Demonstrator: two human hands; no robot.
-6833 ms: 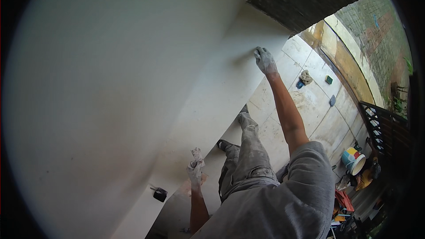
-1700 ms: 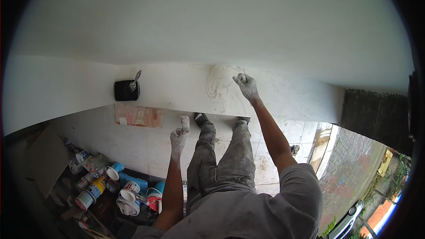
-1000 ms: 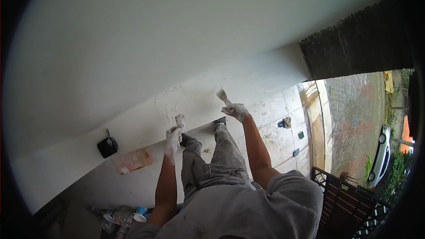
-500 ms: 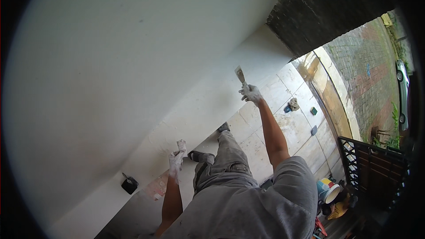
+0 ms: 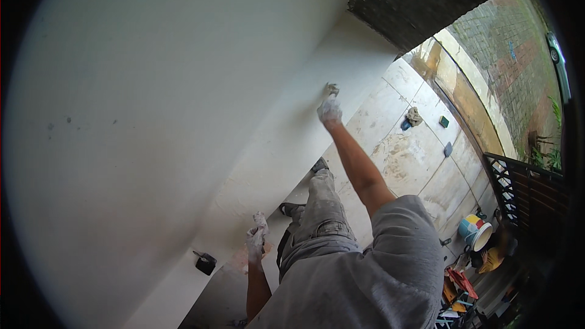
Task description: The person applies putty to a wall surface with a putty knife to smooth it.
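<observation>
My right hand (image 5: pixel 329 111), coated in white, grips a putty knife (image 5: pixel 332 90) close to the pale wall (image 5: pixel 183 73). Its blade looks foreshortened here, and I cannot tell whether it touches the wall. Lower down, my left hand (image 5: pixel 255 245), also whitened, is closed around a small putty-smeared flat piece (image 5: pixel 261 222) whose kind I cannot make out. To the left of that hand, a black container (image 5: pixel 206 262) with a handle-like tool sticking out sits on the pale ledge along the wall's foot.
Marked floor tiles (image 5: pixel 399 146) lie to the right, with a crumpled rag (image 5: pixel 414 116), a green block (image 5: pixel 443 122) and a grey piece (image 5: pixel 448 149). Farther off are a dark gate (image 5: pixel 527 198), a paint bucket (image 5: pixel 474 233) and a crouching person in yellow (image 5: pixel 492 260). A dark rough surface (image 5: pixel 420 0) hangs above.
My view has shifted, so the container and floor items sit elsewhere in the picture. My right hand has turned the putty knife and brought it nearer the wall. My left hand keeps its hold.
</observation>
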